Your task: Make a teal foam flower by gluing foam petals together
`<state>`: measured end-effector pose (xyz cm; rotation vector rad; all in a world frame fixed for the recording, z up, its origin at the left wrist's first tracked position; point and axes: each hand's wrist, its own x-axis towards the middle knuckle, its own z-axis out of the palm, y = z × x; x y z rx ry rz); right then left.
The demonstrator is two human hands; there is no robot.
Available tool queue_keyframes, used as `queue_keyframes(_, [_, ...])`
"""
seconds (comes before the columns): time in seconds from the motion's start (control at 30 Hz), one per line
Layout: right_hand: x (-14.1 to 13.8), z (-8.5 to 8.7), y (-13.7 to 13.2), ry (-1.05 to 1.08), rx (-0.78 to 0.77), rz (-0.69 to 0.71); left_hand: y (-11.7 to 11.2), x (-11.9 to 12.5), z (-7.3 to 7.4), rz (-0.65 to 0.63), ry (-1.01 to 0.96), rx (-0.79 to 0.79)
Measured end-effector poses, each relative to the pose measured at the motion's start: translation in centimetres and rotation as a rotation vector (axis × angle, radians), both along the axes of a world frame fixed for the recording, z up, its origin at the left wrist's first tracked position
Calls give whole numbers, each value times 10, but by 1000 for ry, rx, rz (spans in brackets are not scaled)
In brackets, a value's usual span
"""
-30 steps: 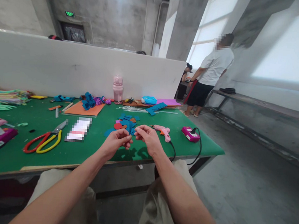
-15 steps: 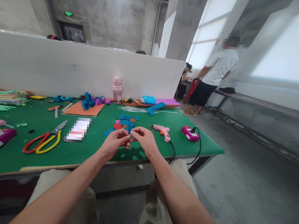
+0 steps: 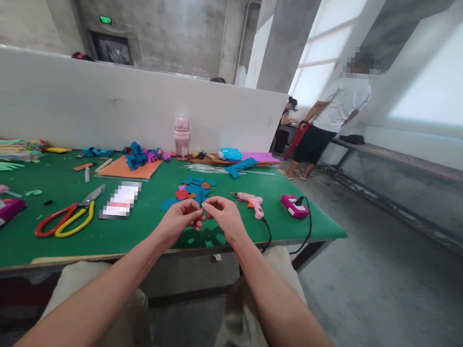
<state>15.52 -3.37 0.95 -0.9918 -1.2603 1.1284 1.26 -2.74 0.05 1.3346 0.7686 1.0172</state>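
Note:
My left hand (image 3: pixel 180 220) and my right hand (image 3: pixel 224 215) meet above the front edge of the green table (image 3: pixel 142 230), fingertips pinched together and almost touching. What they pinch is too small to make out. Just beyond them lies a pile of blue, red and orange felt pieces (image 3: pixel 192 193). A pink glue gun (image 3: pixel 252 202) rests to the right of my right hand, its black cord running off the table edge.
Red and yellow scissors (image 3: pixel 70 217) lie at the left, a pink box (image 3: pixel 295 206) at the right corner. An orange sheet (image 3: pixel 131 168), a pink bottle (image 3: pixel 182 136) and a white partition (image 3: pixel 120 103) stand behind. A person in a white shirt (image 3: pixel 332 117) stands far right.
My hands have drawn together until the fingertips nearly touch. The person in the white shirt has shifted slightly to the right.

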Motion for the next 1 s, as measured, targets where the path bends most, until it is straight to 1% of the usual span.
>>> queue_keyframes(0.43, [0,-2,2,7,-3,-8,0,0,0,-3,-4,-8])
queue_keyframes(0.83, [-1,-4,2,4,5,-20,0,0,-2,-8,16,21])
queue_keyframes(1.0, [2,-2,2,5,5,-20,-1,1,0,-6,-12,-15])
